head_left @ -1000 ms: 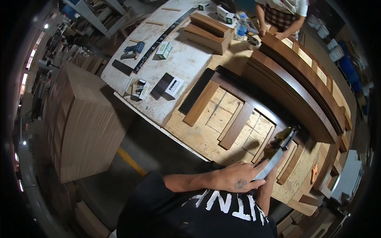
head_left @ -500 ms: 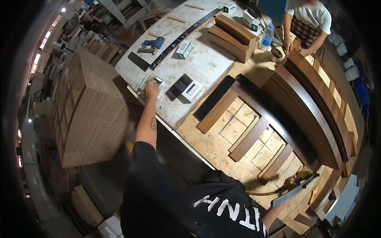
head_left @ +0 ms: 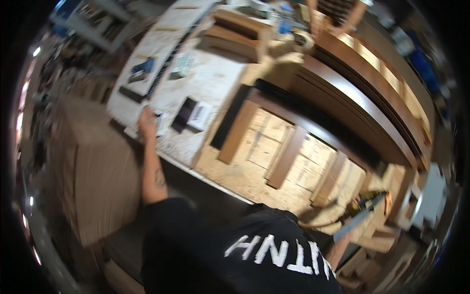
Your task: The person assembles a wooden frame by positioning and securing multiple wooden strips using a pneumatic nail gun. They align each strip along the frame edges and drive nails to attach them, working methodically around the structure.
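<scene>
Clasping a nail gun (head_left: 360, 222) toward the table's (head_left: 215, 73) near-right corner, the right hand (head_left: 352, 210) has hold; the left hand (head_left: 147, 122), grip indeterminable, meets a small box (head_left: 160, 126) by the near-left corner; a knock could topple it.

The head view looks steeply down, black shirt (head_left: 196, 245) close at six o'clock, workbench (head_left: 218, 73) toward twelve.
</scene>
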Motion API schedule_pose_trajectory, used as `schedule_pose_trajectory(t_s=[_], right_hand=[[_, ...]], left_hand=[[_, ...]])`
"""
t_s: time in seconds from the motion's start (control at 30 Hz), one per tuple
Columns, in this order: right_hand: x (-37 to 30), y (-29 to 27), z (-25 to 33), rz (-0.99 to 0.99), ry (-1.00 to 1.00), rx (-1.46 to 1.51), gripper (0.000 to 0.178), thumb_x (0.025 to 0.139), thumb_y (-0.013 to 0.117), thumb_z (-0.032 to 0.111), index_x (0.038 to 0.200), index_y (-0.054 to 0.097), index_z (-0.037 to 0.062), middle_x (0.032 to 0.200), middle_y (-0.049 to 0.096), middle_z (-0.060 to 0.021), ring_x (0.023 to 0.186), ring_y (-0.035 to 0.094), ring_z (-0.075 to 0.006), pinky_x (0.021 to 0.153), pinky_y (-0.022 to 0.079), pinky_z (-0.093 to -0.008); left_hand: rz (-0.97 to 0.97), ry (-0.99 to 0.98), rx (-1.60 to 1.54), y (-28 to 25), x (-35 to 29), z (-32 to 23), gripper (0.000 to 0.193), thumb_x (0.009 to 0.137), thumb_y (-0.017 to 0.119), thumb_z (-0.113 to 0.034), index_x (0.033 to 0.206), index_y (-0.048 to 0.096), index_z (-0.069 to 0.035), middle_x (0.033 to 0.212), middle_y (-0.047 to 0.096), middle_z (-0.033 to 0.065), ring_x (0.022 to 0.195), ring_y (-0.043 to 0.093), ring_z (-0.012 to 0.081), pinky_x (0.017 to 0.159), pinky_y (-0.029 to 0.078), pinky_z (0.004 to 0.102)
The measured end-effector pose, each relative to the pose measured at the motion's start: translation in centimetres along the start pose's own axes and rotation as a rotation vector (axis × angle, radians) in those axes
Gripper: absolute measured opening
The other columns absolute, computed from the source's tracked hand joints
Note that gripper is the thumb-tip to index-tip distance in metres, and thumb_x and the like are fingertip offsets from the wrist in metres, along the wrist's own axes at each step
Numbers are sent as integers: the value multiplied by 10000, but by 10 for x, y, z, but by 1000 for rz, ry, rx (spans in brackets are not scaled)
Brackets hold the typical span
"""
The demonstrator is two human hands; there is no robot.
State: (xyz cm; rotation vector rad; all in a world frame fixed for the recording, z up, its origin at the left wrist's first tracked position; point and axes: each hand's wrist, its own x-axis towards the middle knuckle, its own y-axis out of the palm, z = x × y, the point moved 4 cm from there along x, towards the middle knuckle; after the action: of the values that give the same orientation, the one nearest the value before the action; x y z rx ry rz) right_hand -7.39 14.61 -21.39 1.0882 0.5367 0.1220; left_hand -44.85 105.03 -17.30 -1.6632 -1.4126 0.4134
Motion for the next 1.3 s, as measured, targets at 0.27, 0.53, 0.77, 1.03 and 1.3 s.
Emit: schedule_pose_trajectory(t_s=[0.27,0.53,0.77,1.03,1.3], right_hand=[[26,93,-72,71,2,-269,780,889,716,553,1412,479,25,1196,562,-168,981,553,-275,830,543,-402],[-21,109,-98,211,122,66,645,988,631,379,1473,405,19,1233,519,-192,1007,541,-297,908,529,-453],[-14,51,-71,34,125,125,618,930,653,430,1352,474,16,1176,518,-193,982,538,-285,878,529,-421],[-10,21,-37,14,135,191,509,946,636,239,1329,455,-43,1154,524,-187,976,537,-278,894,522,-410],[-27,41,-45,24,78,172,568,916,690,206,1358,446,-54,1164,519,-192,1007,534,-281,928,523,-409]], left_hand=[[665,-237,-981,35,-160,-273,402,1072,582,-217,1392,540,23,1054,711,126,892,687,167,787,591,304],[804,-306,-919,47,-196,-245,624,1004,662,-106,1564,400,-22,945,686,110,782,703,194,682,633,337],[443,-311,-378,47,-198,-103,497,945,669,11,1426,557,-38,863,716,122,702,716,193,590,565,332],[97,-56,-166,47,-193,-79,323,954,687,-119,1237,537,-71,887,735,150,835,714,332,762,534,431],[94,-43,-208,60,-198,-71,330,958,688,-124,1226,500,-74,1033,728,170,952,708,394,806,539,470]])
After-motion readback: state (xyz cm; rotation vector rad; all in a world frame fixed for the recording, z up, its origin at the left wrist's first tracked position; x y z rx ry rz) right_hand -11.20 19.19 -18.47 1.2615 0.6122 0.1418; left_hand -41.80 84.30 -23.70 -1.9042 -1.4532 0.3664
